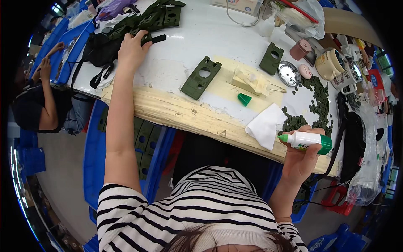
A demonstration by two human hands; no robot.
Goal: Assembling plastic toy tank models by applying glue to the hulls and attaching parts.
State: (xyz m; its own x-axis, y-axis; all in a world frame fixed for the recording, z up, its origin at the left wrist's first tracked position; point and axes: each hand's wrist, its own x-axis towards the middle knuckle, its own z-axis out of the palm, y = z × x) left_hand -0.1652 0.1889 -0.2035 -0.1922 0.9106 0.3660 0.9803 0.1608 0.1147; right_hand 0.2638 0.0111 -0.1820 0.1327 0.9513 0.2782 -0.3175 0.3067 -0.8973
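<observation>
My left hand (pixel 133 49) reaches to the far left of the table, its fingers curled down on a dark green plastic part (pixel 146 38) at the edge of a pile of similar parts (pixel 157 16). The fingertips are partly hidden there. In my right hand (pixel 301 161), near the table's front edge, is a white glue bottle (pixel 305 140) with a green base and a green nozzle tipped to the left. A flat green plate with a round hole (pixel 201 78) lies in the middle, and a loose green cap (pixel 244 99) sits to its right.
A white cloth (pixel 266 125) hangs over the wooden front edge (pixel 189 113). Several small green pieces (pixel 319 101) are scattered at right, beside a round metal lid (pixel 289 74) and a mug (pixel 329 65). Blue bins (pixel 94 155) stand below. Another person (pixel 42 105) works at far left.
</observation>
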